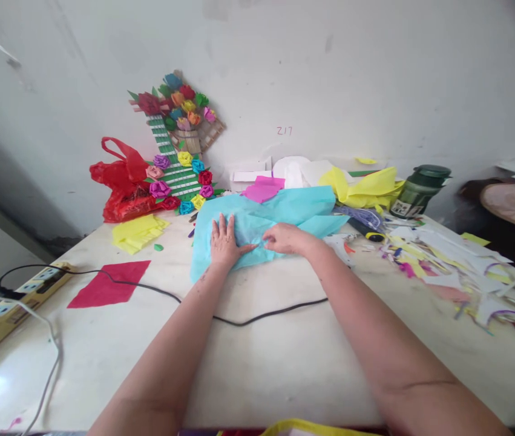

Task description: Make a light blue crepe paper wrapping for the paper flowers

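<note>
Blue sheet (257, 224): it lies creased and partly overlapping itself, around the middle of the surface (279, 369) left to right and toward the far edge, with both hands at it.

Working outward from the near edge, I note a black cable (239, 325) running across the surface under both forearms. It passes over a red paper piece (107, 293) toward a power strip (34, 293) by the left edge.

I have the left hand (224, 242) flat on the sheet, fingers apart, thumb extended toward the right hand (283, 238). The right hand's fingers are curled at the sheet's near part; whether they are clamped on paper I cannot tell.

In my judgement the step in hand is smoothing or folding, the left hand bracing. The next move calls for firm left-hand pressure and a light draw by the right, since thin paper could tear.

Paper scraps (443, 275) litter the right side. Beyond the sheet, toward the far edge, I record a magenta piece (264, 189) touching it, a paper-flower decoration (180, 178) to its left, and a green bottle (420, 191) well to its right.
</note>
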Demonstrator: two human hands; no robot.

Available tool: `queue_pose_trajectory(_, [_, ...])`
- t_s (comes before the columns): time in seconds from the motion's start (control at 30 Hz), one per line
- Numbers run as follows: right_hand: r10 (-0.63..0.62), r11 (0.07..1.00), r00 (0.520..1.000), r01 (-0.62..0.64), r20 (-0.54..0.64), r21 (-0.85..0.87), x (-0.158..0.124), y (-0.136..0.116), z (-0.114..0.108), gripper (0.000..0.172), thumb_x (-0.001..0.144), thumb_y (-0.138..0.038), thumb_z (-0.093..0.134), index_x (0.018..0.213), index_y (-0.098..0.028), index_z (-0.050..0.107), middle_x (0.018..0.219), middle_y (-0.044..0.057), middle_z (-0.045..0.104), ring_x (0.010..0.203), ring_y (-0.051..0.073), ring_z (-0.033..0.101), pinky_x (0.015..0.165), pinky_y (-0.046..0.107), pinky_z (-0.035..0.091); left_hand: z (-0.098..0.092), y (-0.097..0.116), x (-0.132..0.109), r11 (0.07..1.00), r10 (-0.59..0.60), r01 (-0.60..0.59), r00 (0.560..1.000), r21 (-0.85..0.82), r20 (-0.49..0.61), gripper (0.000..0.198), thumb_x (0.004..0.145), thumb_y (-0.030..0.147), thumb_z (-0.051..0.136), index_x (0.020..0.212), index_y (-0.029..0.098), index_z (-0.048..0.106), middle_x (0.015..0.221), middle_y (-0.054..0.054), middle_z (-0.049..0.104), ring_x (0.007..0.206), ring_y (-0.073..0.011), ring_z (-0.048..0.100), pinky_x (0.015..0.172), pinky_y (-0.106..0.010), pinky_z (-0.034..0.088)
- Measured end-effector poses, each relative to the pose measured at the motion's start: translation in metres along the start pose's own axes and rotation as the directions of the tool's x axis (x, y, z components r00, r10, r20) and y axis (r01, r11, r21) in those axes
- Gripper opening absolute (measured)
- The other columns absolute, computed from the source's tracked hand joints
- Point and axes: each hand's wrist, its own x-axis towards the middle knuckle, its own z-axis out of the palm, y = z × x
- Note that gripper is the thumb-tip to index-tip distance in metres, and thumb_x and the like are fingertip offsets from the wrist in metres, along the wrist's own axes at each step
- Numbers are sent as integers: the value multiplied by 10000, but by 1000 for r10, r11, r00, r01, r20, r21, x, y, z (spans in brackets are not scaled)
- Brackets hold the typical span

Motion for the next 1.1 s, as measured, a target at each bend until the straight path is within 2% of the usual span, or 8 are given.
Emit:
queue_pose_trajectory(0.1, [26, 1000, 996, -26, -86, -3, 8, 6, 16, 174, 743, -253, 570, 882, -202, 660, 861, 28, 677, 773, 161, 607, 634, 223, 411, 0, 1, 0, 1000, -7, 7, 1000, -4, 2, 1087, 562, 697, 581, 1406, 163, 152, 1479, -137, 60, 1337, -361, 27, 1052, -486, 190])
queue_pose_trajectory(0.37, [-16, 998, 973, 1, -229, -68, 23, 7, 47, 106, 767, -214, 550, 833, -195, 631, 914, 36, 652, 858, 160, 576, 699, 239, 390, -2, -1, 1, 1000, 5, -5, 1000, -25, -1, 1099, 553, 694, 592, 1406, 159, 151, 1479, -142, 46, 1336, -364, 28, 1050, -477, 204])
queue_pose_trajectory(0.6, [34, 999, 982, -39, -188, -25, 19, 9, 45, 139, 770, -249, 518, 848, -211, 626, 881, 21, 660, 804, 153, 583, 639, 233, 380, -2, 2, 0, 1000, -21, 21, 1000, 1, 20, 1122, 526, 719, 582, 1412, 206, 123, 1488, -91, 16, 1337, -364, 32, 1044, -487, 212])
queue_pose_trajectory(0.77, [161, 987, 987, -161, -1, 8, 17, 12, 29, 178, 741, -372, 548, 784, -229, 646, 829, 12, 664, 742, 157, 583, 600, 230, 391, -3, 3, 1, 998, -54, 53, 996, 14, 69, 1155, 488, 743, 581, 1412, 230, 115, 1489, -81, 15, 1330, -373, 79, 1048, -481, 204])
queue_pose_trajectory(0.83, [181, 983, 983, -182, 27, 19, 17, 14, 23, 191, 743, -390, 542, 770, -233, 647, 829, 7, 664, 735, 158, 581, 603, 233, 400, -4, 2, 2, 998, -59, 57, 994, 20, 91, 1154, 487, 737, 587, 1412, 238, 112, 1489, -78, 26, 1329, -373, 91, 1048, -481, 204])
queue_pose_trajectory(0.93, [220, 975, 967, -222, -130, 0, 15, 17, 19, 214, 791, -367, 484, 836, -227, 640, 884, 28, 658, 813, 181, 579, 683, 262, 421, -4, 1, 3, 998, -55, 54, 992, 18, 111, 1158, 486, 732, 593, 1413, 242, 101, 1489, -77, 41, 1326, -375, 107, 1045, -478, 215])
queue_pose_trajectory(1.03, [189, 976, 914, -215, -360, -34, 15, 19, 23, 281, 821, -336, 450, 1017, -201, 599, 1115, 81, 586, 1053, 217, 496, 855, 308, 393, -4, 0, 3, 999, -39, 38, 993, 10, 108, 1153, 491, 731, 592, 1413, 242, 101, 1487, -80, 60, 1321, -378, 126, 1042, -478, 225])
queue_pose_trajectory(1.1, [154, 982, 921, -184, -359, -51, 16, 21, 29, 416, 817, -367, 458, 1182, -175, 514, 1315, 99, 438, 1227, 230, 343, 980, 328, 306, -4, -1, 3, 999, -34, 34, 994, 9, 105, 1151, 489, 729, 595, 1412, 239, 114, 1486, -83, 70, 1320, -379, 128, 1040, -484, 229])
